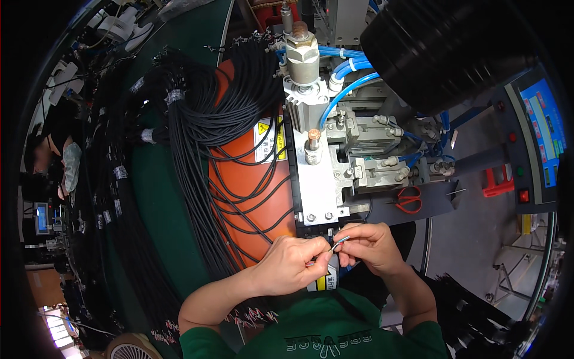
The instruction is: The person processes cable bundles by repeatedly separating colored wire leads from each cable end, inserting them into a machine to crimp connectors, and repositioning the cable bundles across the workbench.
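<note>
– Black ribbed cylinder (448, 57) looms closest, upper right. Hands?

– Left hand (293, 263) pinching thin wires (341, 241), thumb against forefinger. Right hand (375, 248) grips them too, at the fingertips.

– Position of the wires?

– Between both hands, just before the near end of a metal machine (317, 185).

– Beyond?

– Red-handled scissors (409, 208) right of the machine. Left: black cables (206, 119) bundled, loose ones looping over an orange surface (254, 183). Lit screen (541, 128), far right.
</note>
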### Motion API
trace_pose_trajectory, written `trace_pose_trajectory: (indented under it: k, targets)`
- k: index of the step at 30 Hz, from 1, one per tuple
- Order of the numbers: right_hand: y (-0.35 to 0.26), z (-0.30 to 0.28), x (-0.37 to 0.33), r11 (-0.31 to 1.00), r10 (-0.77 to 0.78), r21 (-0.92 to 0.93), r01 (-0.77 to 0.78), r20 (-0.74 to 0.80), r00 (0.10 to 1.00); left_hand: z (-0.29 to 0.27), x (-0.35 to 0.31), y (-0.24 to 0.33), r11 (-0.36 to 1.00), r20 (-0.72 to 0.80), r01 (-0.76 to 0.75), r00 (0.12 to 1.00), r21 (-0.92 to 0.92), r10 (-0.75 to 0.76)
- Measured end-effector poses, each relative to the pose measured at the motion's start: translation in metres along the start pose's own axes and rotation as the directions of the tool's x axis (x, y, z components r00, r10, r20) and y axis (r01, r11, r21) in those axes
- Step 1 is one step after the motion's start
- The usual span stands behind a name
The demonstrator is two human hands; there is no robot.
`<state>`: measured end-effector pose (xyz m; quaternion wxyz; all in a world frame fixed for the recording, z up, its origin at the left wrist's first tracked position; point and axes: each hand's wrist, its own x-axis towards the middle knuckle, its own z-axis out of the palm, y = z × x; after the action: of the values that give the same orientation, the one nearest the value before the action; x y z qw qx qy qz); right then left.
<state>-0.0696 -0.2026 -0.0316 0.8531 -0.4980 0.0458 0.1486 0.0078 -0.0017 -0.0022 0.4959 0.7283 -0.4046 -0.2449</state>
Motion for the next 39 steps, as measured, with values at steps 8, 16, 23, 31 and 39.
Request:
trace_pose_trajectory:
  k: [8, 16, 23, 31, 39]
  targets:
    - [-0.008, 0.001, 0.002, 0.995, -0.031, -0.099, 0.03, -0.005, 1.0, -0.005, 0.004, -0.003, 0.995, 0.087, 0.057, 0.995, -0.085, -0.05]
    - [-0.014, -0.007, 0.006, 0.985, 0.056, -0.165, -0.046, 0.06, 0.997, -0.007, 0.006, -0.001, 0.999, 0.145, 0.042, 0.989, -0.035, -0.037]
    - [-0.005, 0.014, 0.009, 0.233, -0.499, -0.924, 0.304, 0.155, 0.853, 0.012, -0.006, -0.001, 0.809, -0.089, -0.165, 0.962, 0.565, 0.258]
    - [0.003, 0.014, 0.008, 0.212, -0.447, -0.95, 0.227, 0.113, 0.887, 0.008, -0.006, -0.001, 0.787, -0.033, -0.159, 0.975, 0.596, 0.222]
    - [0.006, 0.014, 0.01, 0.172, -0.515, -0.955, 0.243, 0.123, 0.849, 0.008, -0.005, 0.002, 0.759, -0.003, -0.165, 0.977, 0.629, 0.215]
